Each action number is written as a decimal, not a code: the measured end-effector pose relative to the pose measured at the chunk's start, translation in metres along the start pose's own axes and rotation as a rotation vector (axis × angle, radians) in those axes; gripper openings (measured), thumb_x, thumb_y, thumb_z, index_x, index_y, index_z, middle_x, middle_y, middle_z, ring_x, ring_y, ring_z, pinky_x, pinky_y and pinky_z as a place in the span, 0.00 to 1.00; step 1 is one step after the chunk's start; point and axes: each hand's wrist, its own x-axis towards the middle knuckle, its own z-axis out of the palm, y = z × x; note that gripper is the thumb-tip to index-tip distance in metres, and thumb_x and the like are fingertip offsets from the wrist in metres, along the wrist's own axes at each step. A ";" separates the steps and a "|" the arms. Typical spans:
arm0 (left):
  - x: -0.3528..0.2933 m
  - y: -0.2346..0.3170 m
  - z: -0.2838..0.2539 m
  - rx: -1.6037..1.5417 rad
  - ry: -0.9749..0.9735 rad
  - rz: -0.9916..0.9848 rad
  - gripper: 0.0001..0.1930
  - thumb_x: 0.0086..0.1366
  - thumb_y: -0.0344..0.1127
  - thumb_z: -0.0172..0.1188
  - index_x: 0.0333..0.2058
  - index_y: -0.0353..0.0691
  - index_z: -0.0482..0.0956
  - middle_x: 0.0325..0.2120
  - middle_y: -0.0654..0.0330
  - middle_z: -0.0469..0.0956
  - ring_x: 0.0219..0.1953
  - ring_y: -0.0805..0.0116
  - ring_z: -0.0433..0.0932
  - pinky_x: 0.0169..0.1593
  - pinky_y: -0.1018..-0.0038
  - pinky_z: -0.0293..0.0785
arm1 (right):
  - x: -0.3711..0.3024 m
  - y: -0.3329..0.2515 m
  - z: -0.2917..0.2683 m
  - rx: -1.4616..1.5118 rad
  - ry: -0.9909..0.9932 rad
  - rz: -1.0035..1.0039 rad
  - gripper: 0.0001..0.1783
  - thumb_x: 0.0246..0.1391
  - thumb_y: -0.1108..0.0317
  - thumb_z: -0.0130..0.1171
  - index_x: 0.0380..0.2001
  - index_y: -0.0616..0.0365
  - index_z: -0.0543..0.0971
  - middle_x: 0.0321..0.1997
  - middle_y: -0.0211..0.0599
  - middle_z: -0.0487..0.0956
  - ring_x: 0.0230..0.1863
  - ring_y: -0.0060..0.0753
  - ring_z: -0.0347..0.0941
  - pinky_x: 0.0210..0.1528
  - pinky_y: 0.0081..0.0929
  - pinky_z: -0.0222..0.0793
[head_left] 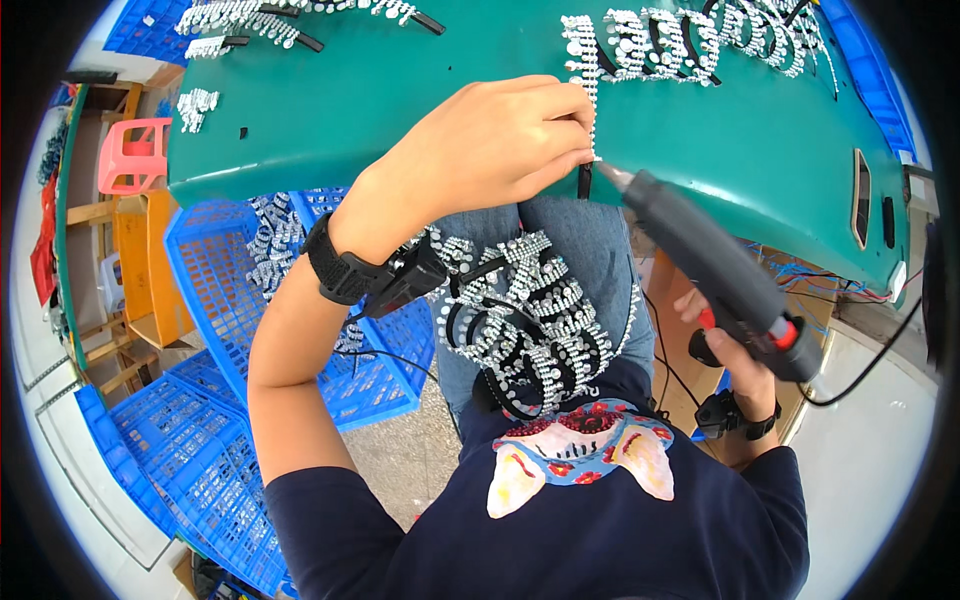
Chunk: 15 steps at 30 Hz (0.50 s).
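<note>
My left hand (530,135) is closed at the front edge of the green table, pinching a black band with sparkling rhinestone trim (580,45). The band's bare black end (585,182) sticks out below my fingers. In my right hand (735,365) is a black hot glue gun (710,255), gripped by its handle. Its nozzle points up and left, close beside the band's lower end; I cannot tell if they touch. Across my lap lies a heap of similar rhinestone-trimmed black bands (540,320).
More trimmed bands lie along the far side of the green table (320,125). A small rhinestone piece (196,108) sits at its left. Blue plastic crates (200,440) stand at lower left, near a pink stool (135,155). The gun's black cord (870,370) curves off to the right.
</note>
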 end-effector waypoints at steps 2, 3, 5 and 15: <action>0.000 0.002 -0.001 -0.067 0.030 -0.027 0.04 0.51 0.27 0.61 0.28 0.39 0.77 0.32 0.63 0.76 0.34 0.65 0.76 0.37 0.72 0.74 | 0.007 0.009 -0.007 0.273 -0.024 -0.083 0.23 0.40 0.61 0.54 0.39 0.65 0.71 0.27 0.44 0.76 0.33 0.42 0.74 0.40 0.41 0.69; 0.000 0.002 -0.001 -0.065 0.025 -0.023 0.04 0.51 0.27 0.61 0.28 0.39 0.77 0.32 0.63 0.76 0.34 0.65 0.76 0.37 0.72 0.74 | 0.010 0.010 -0.005 0.345 0.018 -0.091 0.23 0.38 0.58 0.54 0.35 0.66 0.71 0.25 0.45 0.75 0.32 0.43 0.74 0.36 0.36 0.68; -0.001 0.002 0.000 -0.069 0.053 -0.044 0.05 0.49 0.26 0.61 0.27 0.39 0.77 0.32 0.63 0.76 0.34 0.65 0.76 0.37 0.72 0.75 | 0.018 0.006 -0.004 0.374 0.097 -0.067 0.23 0.36 0.55 0.53 0.30 0.65 0.70 0.22 0.46 0.74 0.29 0.45 0.74 0.30 0.32 0.68; 0.005 0.012 0.004 -0.022 0.051 -0.127 0.08 0.48 0.29 0.66 0.25 0.39 0.75 0.30 0.63 0.74 0.33 0.65 0.75 0.36 0.71 0.73 | 0.044 0.006 -0.012 0.498 0.157 -0.173 0.22 0.36 0.56 0.52 0.29 0.66 0.69 0.22 0.49 0.74 0.28 0.46 0.74 0.30 0.30 0.69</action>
